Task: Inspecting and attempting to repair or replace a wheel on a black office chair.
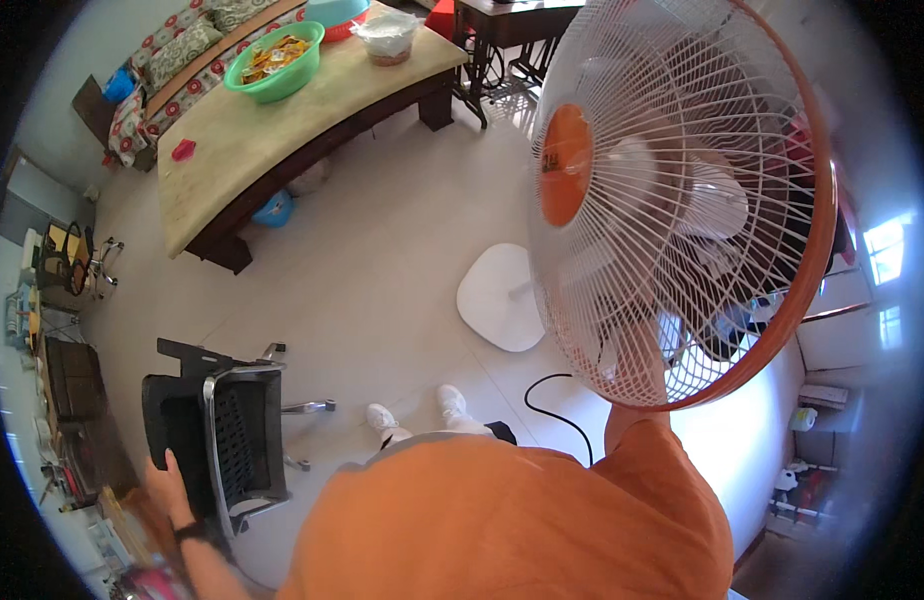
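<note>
My left hand (pixel 167 485) grips the edge of a black office chair (pixel 252 430) with chrome frame, at lower left. My right arm, in an orange sleeve, reaches up behind the white wire cage of a fan (pixel 567 165) with orange rim and centre cap; my right hand (pixel 637 330) is partly visible through the grille, its fingers hidden. The fan fills the upper right, above a white base plate (pixel 487 300) on the tiled floor. A black cord (pixel 552 395) curves across the floor below it.
A cream-topped low table (pixel 212 190) holds a green basin (pixel 272 85) of yellowish items and other containers. Behind are a patterned sofa (pixel 177 65) and a dark sewing table (pixel 507 15). Another chair (pixel 77 265) stands at far left, beside cluttered furniture. My feet are below me.
</note>
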{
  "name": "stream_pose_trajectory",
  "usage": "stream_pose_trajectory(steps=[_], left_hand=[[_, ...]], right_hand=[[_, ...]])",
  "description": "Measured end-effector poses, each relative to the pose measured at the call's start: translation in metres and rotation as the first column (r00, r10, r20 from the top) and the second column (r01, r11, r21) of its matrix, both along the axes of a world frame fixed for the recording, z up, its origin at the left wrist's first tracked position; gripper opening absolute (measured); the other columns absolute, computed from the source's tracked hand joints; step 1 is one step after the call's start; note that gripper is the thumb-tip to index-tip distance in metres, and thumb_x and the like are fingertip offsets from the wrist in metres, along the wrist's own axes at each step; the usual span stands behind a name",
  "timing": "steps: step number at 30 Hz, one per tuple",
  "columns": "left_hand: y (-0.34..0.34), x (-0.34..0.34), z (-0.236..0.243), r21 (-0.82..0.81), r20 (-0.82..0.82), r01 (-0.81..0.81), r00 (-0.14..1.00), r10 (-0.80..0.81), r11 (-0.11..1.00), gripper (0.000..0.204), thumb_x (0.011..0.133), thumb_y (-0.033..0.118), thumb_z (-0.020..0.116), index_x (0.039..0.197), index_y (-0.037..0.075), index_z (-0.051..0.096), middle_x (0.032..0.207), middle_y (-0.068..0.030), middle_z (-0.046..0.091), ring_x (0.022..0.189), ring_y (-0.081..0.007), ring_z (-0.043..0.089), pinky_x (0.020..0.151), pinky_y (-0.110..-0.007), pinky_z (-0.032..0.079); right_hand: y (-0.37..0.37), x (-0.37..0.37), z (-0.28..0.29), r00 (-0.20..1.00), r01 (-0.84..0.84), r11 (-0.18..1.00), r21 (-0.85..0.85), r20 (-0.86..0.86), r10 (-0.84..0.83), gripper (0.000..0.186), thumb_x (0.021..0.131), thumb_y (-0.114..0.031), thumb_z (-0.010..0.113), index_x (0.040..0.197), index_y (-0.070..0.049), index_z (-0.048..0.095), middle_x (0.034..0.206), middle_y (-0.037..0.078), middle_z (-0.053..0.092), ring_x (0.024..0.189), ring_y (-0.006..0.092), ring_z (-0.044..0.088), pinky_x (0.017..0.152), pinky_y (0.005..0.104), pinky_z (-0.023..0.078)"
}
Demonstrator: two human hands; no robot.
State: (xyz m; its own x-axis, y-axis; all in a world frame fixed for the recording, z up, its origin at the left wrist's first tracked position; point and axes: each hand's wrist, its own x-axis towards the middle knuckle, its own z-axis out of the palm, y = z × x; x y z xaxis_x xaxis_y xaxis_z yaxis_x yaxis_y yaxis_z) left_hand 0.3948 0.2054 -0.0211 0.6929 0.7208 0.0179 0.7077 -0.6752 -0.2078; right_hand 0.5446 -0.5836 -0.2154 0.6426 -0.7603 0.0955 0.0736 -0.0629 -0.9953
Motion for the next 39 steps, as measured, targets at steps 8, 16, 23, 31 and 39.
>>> stream_pose_trajectory(steps=[8,16,23,31,39], left_hand=[[0.015,-0.007,-0.006,0.028,0.072,0.055,0.996,-0.057,0.998,0.057,0.089,0.047,0.047,0.123,0.001,0.05,0.114,-0.0194,0.058,0.096,-0.0352,0.057,0.081,-0.042,0.047],[-0.009,0.005,0.003,-0.003,0.19,0.102,0.977,-0.1,0.995,0.051,0.082,0.049,0.054,0.103,0.002,0.059,0.094,-0.024,0.061,0.088,-0.0413,0.057,0.074,-0.046,0.045],[-0.017,-0.001,0.007,0.05,0.198,0.053,0.978,-0.062,0.997,0.048,0.077,0.047,0.059,0.099,0.005,0.061,0.093,-0.0201,0.064,0.087,-0.0395,0.06,0.073,-0.047,0.048],[-0.016,-0.015,0.0,0.1,0.278,0.084,0.954,-0.109,0.991,0.036,0.071,0.033,0.068,0.094,0.008,0.058,0.087,-0.0133,0.062,0.081,-0.0333,0.06,0.066,-0.043,0.049],[-0.009,-0.018,-0.001,0.049,0.344,0.167,0.923,-0.174,0.985,0.032,0.067,0.029,0.07,0.086,0.01,0.052,0.081,-0.0068,0.055,0.074,-0.0272,0.056,0.061,-0.04,0.043]], right_hand=[[-0.004,-0.005,0.004,0.999,-0.046,0.999,-0.015,-0.023,0.046,0.035,0.08,-0.013,0.064,0.11,-0.003,0.052,0.103,0.009,0.058,0.091,0.0203,0.055,0.077,0.0346,0.043],[0.004,-0.032,-0.023,0.983,-0.147,0.988,0.042,-0.104,0.15,0.033,0.079,-0.014,0.065,0.108,-0.003,0.053,0.099,0.008,0.059,0.087,0.0185,0.056,0.073,0.0322,0.044],[0.004,-0.116,-0.082,0.849,-0.064,0.979,0.194,-0.504,0.155,0.032,0.079,-0.015,0.066,0.106,-0.003,0.054,0.095,0.007,0.06,0.083,0.0168,0.057,0.07,0.0301,0.044],[0.096,-0.129,-0.116,0.396,-0.306,0.87,0.387,-0.779,0.486,0.031,0.079,-0.016,0.067,0.104,-0.003,0.055,0.091,0.006,0.061,0.079,0.015,0.058,0.067,0.0277,0.044],[0.369,0.047,-0.052,0.045,-0.998,0.01,-0.063,-0.573,0.818,0.035,0.073,-0.004,0.071,0.104,0.0,0.056,0.09,0.005,0.062,0.081,0.014,0.058,0.073,0.0283,0.049]])
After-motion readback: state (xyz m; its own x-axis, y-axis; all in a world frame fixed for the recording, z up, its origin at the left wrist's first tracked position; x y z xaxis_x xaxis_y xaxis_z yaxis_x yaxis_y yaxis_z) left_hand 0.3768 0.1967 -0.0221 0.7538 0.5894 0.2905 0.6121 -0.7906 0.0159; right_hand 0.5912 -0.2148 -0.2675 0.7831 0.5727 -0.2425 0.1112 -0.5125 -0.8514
